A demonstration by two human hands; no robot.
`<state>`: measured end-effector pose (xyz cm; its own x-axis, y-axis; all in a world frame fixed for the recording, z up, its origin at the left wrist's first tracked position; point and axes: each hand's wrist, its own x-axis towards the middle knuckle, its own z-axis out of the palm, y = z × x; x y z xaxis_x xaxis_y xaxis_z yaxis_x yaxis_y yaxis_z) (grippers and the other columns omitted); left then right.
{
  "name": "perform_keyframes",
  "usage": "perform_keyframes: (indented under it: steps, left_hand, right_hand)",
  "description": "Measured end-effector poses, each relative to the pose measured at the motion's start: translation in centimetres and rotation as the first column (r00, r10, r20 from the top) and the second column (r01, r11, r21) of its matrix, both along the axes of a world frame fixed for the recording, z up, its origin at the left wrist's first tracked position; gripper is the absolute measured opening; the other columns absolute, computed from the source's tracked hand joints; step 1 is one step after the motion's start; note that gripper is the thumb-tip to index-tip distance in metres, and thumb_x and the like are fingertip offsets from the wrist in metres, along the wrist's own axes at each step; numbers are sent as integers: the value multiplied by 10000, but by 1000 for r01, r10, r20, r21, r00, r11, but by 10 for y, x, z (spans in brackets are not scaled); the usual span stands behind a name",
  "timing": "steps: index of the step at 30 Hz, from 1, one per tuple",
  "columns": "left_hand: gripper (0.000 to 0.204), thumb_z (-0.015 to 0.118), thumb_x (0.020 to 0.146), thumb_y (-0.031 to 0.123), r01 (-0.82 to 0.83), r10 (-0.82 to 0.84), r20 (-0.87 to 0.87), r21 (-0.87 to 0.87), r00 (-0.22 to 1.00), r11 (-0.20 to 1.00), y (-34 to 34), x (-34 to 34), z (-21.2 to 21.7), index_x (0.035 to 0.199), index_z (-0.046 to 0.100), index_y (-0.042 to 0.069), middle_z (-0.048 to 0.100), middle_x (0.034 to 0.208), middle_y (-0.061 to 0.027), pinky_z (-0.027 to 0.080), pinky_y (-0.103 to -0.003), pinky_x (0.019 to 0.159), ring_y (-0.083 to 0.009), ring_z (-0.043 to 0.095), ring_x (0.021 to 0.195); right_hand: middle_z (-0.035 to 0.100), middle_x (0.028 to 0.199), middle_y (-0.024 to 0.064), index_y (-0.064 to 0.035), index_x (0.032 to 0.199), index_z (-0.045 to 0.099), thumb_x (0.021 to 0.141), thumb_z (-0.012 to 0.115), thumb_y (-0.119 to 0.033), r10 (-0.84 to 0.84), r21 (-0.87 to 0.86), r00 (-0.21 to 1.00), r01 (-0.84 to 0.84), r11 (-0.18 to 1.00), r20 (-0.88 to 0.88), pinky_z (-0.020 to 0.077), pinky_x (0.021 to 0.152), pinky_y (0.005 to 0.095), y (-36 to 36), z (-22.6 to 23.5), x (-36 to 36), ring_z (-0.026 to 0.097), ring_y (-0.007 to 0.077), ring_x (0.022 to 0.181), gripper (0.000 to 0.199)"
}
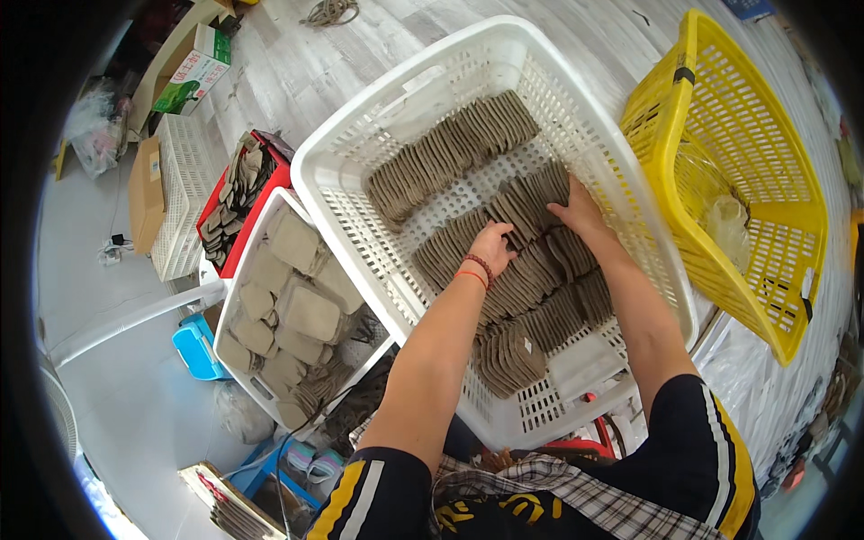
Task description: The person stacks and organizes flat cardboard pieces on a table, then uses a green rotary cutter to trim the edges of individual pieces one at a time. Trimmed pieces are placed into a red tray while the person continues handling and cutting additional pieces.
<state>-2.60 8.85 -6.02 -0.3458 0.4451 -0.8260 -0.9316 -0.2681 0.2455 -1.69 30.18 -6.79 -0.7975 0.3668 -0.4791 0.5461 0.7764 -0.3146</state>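
Note:
Both my hands reach into a large white plastic basket (pixel 315 162) that holds rows of flat grey-brown fabric pads standing on edge. A section of these pads (pixel 529 202) sits between my hands. My left hand (pixel 494 249), with a beaded bracelet at its wrist, presses its fingers at the left end of the section. Around the right end my right hand (pixel 581 212) is curled, its thumb on the near side and its other fingers partly hidden. A separate row of pads (pixel 454 148) stands along the far side, and a short leaning stack (pixel 508 360) lies nearer me.
A smaller white basket (pixel 261 382) of loose pads stands at the left, beside a red bin (pixel 270 180) of darker pieces. On the right is a yellow basket (pixel 666 153) with clear plastic inside. A blue container (pixel 196 346) and a cardboard box (pixel 147 193) are further left.

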Motion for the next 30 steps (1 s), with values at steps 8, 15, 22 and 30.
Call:
perform_keyframes:
  steps: [8, 15, 22, 30]
  left_hand:
    - [689, 389, 937, 7, 319, -345, 9, -405, 939, 857, 18, 1, -20, 1536, 79, 151, 83, 1589, -133, 330, -388, 1090, -296, 263, 1408]
    - [283, 517, 863, 56, 4, -197, -401, -433, 895, 902, 2, 18, 64, 1124, 610, 0, 647, 1089, -119, 467, -360, 850, -214, 600, 993]
    - [455, 481, 875, 17, 53, -299, -858, -305, 419, 951, -121, 149, 289, 1326, 470, 67, 581, 1189, -96, 467, -323, 942, -201, 576, 1092]
    - [322, 546, 925, 77, -587, -41, -690, -644, 723, 490, -295, 427, 388, 1244, 583, 70, 613, 1199, -108, 511, -314, 893, -191, 616, 1064]
  right_hand:
    - [337, 1480, 136, -75, 1470, 291, 880, 642, -338, 237, 313, 894, -116, 943, -381, 252, 1113, 491, -60, 27, 25, 297, 354, 1367, 735]
    - [308, 1509, 97, -187, 1447, 364, 924, 531, -389, 495, 428, 822, -355, 831, -280, 214, 1116, 571, -111, -23, 7, 241, 336, 1403, 585]
    - [372, 1453, 186, -34, 1395, 407, 961, 520, -297, 537, 262, 765, -469, 843, -356, 263, 1119, 480, -116, -1, 20, 328, 359, 1354, 520]
    - [508, 1308, 167, 27, 1331, 475, 1027, 442, -247, 211, -258, 559, -642, 722, -802, 425, 1008, 354, -221, 196, 114, 508, 258, 1206, 410]
